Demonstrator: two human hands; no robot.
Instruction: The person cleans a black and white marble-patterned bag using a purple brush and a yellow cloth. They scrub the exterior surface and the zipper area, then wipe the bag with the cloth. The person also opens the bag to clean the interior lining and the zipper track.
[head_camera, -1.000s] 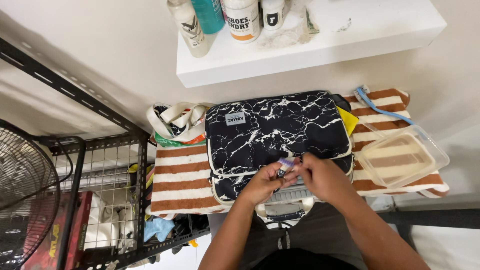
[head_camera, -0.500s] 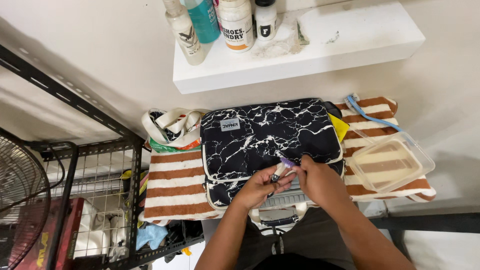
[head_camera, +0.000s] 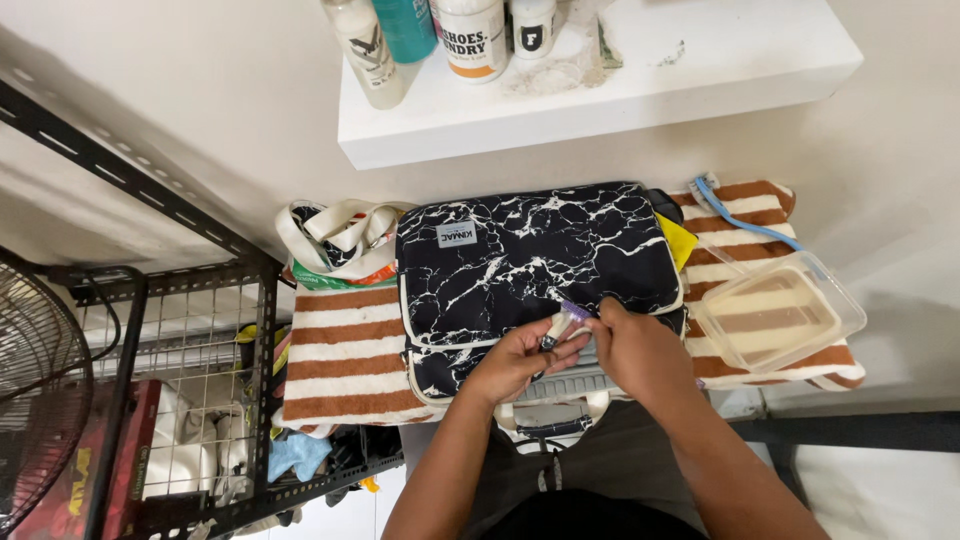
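Small tube (head_camera: 562, 322) pinched between both hands (head_camera: 580, 352), over marbled bag (head_camera: 520, 265).

head view | looks steeply down from above | near, over striped towel (head_camera: 345, 345) | single view

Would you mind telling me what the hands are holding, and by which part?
Both hands hold a small white tube with a purple tip: the left hand grips its lower body, the right hand pinches near the tip.
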